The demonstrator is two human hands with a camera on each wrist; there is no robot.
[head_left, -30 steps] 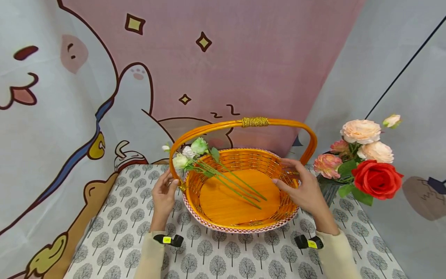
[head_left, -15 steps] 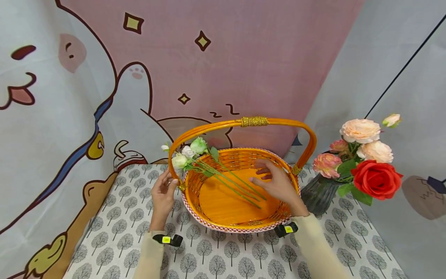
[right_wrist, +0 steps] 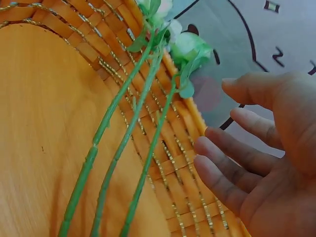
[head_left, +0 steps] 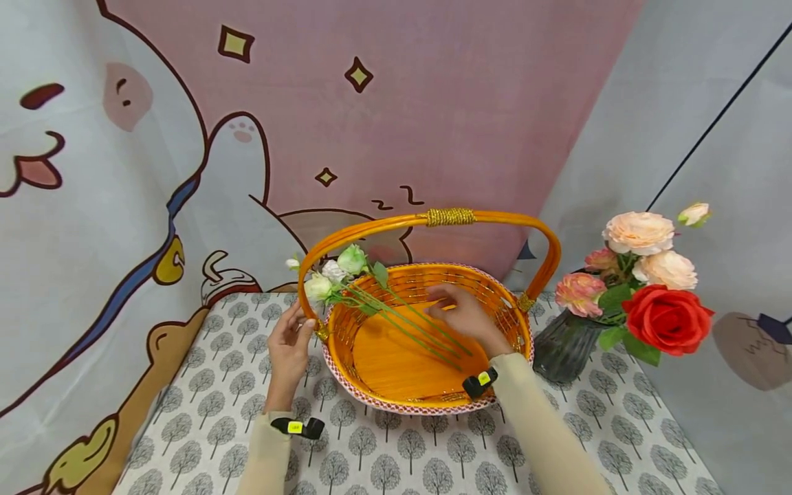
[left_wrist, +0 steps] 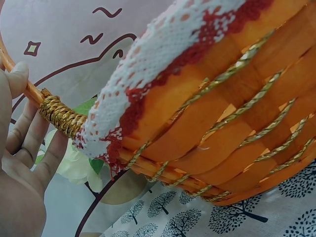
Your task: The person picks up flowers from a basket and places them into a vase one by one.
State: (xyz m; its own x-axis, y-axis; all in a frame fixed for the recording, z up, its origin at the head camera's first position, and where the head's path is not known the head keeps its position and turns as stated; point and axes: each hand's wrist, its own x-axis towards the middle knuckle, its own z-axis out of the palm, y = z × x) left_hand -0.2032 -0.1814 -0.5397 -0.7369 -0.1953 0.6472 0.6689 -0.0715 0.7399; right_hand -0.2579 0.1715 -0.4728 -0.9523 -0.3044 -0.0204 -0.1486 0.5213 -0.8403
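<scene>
Head view — left grip pinches basket handle; right grip spread near stems.

In the head view, the print on the yellow labels, at five and seven o'clock, is too small for reading. In the left wrist view, the edge cuts the left hand at nine o'clock and the basket at two; in the right wrist one, the green stems near seven.
</scene>
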